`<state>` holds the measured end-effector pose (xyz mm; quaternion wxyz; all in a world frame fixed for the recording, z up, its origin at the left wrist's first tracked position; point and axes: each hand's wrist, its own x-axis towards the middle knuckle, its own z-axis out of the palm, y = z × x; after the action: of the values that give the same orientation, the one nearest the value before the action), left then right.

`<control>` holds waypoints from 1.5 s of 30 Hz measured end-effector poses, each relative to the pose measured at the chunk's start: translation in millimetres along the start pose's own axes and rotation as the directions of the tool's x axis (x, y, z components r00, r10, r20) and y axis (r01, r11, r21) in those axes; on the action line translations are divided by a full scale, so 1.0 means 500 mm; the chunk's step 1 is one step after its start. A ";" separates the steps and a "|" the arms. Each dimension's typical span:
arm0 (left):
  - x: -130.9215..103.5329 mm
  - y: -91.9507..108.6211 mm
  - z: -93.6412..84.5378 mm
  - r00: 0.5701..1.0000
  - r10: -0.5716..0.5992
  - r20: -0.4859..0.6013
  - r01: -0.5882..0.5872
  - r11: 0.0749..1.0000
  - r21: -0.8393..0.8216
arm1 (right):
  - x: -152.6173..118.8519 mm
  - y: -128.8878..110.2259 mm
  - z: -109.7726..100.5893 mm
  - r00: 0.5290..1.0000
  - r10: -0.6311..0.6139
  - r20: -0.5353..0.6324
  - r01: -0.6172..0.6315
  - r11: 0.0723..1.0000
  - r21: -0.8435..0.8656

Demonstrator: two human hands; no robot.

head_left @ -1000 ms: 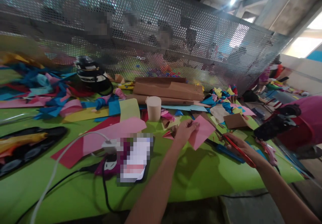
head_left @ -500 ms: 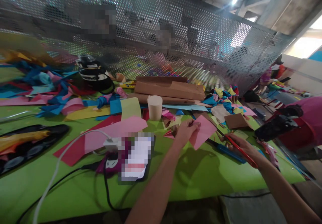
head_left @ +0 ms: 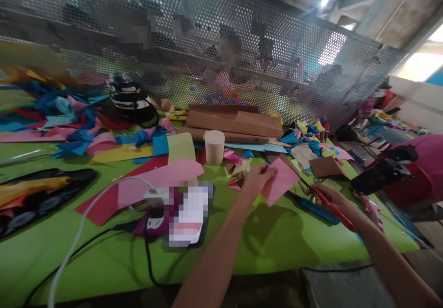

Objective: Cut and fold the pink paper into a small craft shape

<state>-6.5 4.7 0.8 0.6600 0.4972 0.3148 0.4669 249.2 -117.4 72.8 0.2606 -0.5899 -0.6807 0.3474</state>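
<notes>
Pinched in my left hand [head_left: 258, 178] is a square of pink paper [head_left: 281, 184], tilted with one corner up and held above the green table [head_left: 273, 257]. My right hand [head_left: 330, 199] is closed round red-handled scissors [head_left: 337, 211]. Their dark blades reach toward the paper's right edge; whether they touch it I cannot tell. On the table below lies a blue-handled tool [head_left: 318, 210], its dark end partly behind the paper. Small red and pink paper scraps [head_left: 233, 183] sit beside my left hand.
A beige cup [head_left: 214, 147] stands behind my left hand, before rolled brown paper [head_left: 235, 123]. A phone [head_left: 190, 215], a purple power strip [head_left: 150, 225] and cables lie left. Coloured paper strips [head_left: 159, 178] cover the left side. Behind rises a perforated metal screen [head_left: 207, 68].
The view shifts very slightly. Both hands keep their hold on the pink paper and the scissors, with almost no visible movement.
</notes>
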 end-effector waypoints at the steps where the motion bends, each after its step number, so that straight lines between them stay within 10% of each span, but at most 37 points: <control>1: -0.001 0.002 0.000 1.000 -0.003 0.003 0.003 1.000 -0.005 | 0.000 0.000 0.000 1.000 0.001 0.004 -0.001 1.000 0.002; 45: -0.011 0.019 0.005 0.998 -0.060 0.018 0.060 0.998 0.007 | 0.005 0.002 0.005 0.999 0.007 -0.043 -0.011 0.996 -0.085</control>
<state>-9.4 -0.8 10.3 0.6750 0.4938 0.3252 0.4413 247.5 -115.4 70.2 0.2480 -0.6108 -0.6866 0.3065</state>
